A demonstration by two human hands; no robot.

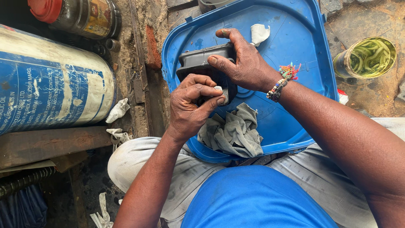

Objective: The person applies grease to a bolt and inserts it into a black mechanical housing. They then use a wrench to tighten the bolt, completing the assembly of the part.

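Right hand [244,63] gripping black moulded part [200,63], left hand [192,105] pinching small pale scrap [218,89], perhaps abrasive, blue plastic lid [295,38]

The right hand [242,63] curled over from above, thumb pressed in; the left hand [192,103] pinched closed just below that grip.
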